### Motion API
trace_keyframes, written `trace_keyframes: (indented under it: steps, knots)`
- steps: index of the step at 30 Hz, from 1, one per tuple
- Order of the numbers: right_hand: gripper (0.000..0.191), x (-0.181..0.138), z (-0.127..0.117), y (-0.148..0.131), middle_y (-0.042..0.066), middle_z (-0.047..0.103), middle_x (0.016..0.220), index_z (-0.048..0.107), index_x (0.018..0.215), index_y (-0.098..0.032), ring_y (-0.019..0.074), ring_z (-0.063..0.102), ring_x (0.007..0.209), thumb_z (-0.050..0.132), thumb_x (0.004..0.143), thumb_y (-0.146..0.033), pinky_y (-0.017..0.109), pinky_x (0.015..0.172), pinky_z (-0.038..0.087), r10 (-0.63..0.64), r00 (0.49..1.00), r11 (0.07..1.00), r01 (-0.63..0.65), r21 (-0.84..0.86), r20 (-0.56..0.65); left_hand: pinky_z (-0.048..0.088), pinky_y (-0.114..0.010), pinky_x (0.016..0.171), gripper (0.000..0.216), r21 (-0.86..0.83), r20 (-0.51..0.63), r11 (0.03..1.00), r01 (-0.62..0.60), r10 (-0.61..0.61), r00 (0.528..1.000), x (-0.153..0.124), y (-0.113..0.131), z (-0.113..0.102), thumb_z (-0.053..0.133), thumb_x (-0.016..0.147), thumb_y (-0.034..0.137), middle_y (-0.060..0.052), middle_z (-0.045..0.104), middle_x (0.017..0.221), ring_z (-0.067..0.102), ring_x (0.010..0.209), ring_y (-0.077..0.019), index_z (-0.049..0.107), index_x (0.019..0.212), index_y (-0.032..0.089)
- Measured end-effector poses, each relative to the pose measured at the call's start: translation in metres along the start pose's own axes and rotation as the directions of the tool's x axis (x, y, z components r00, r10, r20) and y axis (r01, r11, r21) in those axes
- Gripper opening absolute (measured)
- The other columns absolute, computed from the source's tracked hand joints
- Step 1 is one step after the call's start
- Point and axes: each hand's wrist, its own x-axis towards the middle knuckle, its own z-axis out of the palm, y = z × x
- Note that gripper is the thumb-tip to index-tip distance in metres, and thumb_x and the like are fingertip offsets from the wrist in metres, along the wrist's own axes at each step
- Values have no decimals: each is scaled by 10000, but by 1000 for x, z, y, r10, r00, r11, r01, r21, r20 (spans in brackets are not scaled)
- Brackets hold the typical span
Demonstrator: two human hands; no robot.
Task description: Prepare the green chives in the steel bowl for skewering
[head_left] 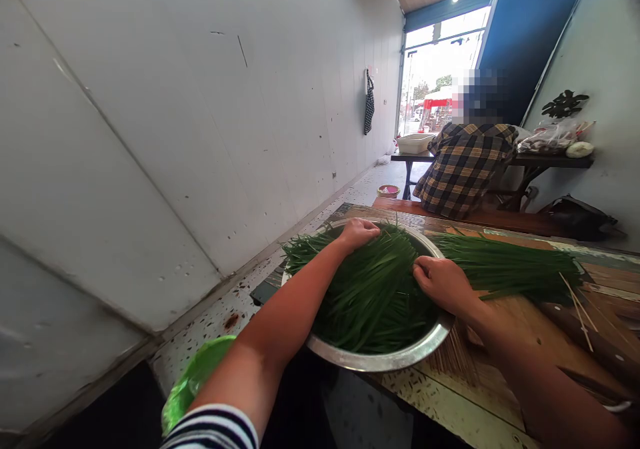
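A wide steel bowl full of long green garlic chives stands at the table's edge. My left hand reaches over the bowl's far side, its fingertips pinched at the upper end of a flat row of chives. At the right end of that row, my right hand is closed with thumb and fingers together against the leaves. Whether a thin stick runs between the two hands is hidden by the leaves.
More chives lie right of the bowl by a cutting board, thin skewers and a knife. A green lined bin stands lower left. Ahead, a person in a plaid shirt sits at another table.
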Motion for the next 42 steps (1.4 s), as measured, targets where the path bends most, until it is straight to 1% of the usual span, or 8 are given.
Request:
trace_keyframes:
  steps: [11, 19, 26, 30, 33, 38, 40, 42]
  knots:
    - [313, 0, -1, -1, 48, 689, 728, 618, 706, -194, 146, 577, 645, 352, 848, -278, 271, 562, 237, 8, 1000, 1000, -8, -1, 5, 438, -193, 611, 329, -54, 16, 999, 2, -1, 1000, 2, -5, -4, 606, 668, 281, -44, 678, 749, 553, 641, -95, 721, 929, 116]
    - [307, 0, 0, -1, 44, 678, 699, 593, 670, -193, 139, 562, 622, 357, 848, -276, 272, 558, 224, 2, 1000, 1000, -2, -5, 3, 419, -185, 578, 325, -86, 29, 996, -28, 31, 999, 2, -6, -5, 583, 676, 251, -24, 651, 671, 506, 571, -73, 718, 938, 115]
    - [307, 0, 0, -1, 41, 671, 676, 577, 641, -192, 132, 553, 605, 362, 846, -269, 271, 560, 223, -8, 1000, 1000, 8, -4, -10, 401, -176, 555, 312, -25, 30, 998, -53, 53, 998, -3, 1, -8, 579, 681, 250, -24, 653, 676, 497, 574, -76, 729, 923, 121]
    - [301, 0, 0, -1, 40, 669, 676, 579, 644, -193, 133, 553, 606, 363, 843, -263, 271, 557, 223, -5, 1000, 1000, 5, 3, -8, 423, -185, 587, 316, 19, 50, 999, -51, 50, 997, -5, 3, -10, 584, 685, 260, -29, 669, 712, 523, 605, -87, 728, 936, 134]
    - [306, 0, -1, -2, 42, 671, 683, 583, 650, -193, 136, 555, 611, 359, 845, -266, 270, 559, 228, -3, 1000, 1000, 3, 8, -5, 444, -190, 637, 313, 34, 97, 997, -71, 68, 993, -7, 5, -12, 593, 689, 270, -36, 682, 749, 555, 665, -100, 729, 936, 134]
    - [304, 0, -1, -1, 42, 672, 690, 592, 667, -194, 138, 561, 622, 358, 845, -268, 267, 558, 233, -1, 1000, 1000, 1, 6, -6, 461, -199, 712, 294, -4, 283, 990, -141, 136, 950, -11, 10, -14, 623, 678, 311, -24, 700, 839, 588, 773, -124, 737, 906, 164]
    - [304, 0, 0, 0, 38, 668, 680, 594, 667, -195, 136, 559, 617, 360, 846, -271, 265, 557, 233, -4, 1000, 1000, 4, 1, -12, 467, -208, 735, 299, -33, 246, 991, -130, 134, 960, -10, 10, -15, 617, 693, 341, -28, 704, 868, 600, 809, -136, 737, 902, 165]
    - [299, 0, 1, 1, 35, 666, 676, 598, 671, -196, 134, 556, 611, 366, 844, -272, 263, 556, 233, -7, 1000, 1000, 7, -1, -20, 472, -223, 749, 309, -32, 110, 994, -102, 105, 988, -7, 8, -15, 599, 716, 341, -43, 706, 873, 609, 814, -146, 731, 918, 148]
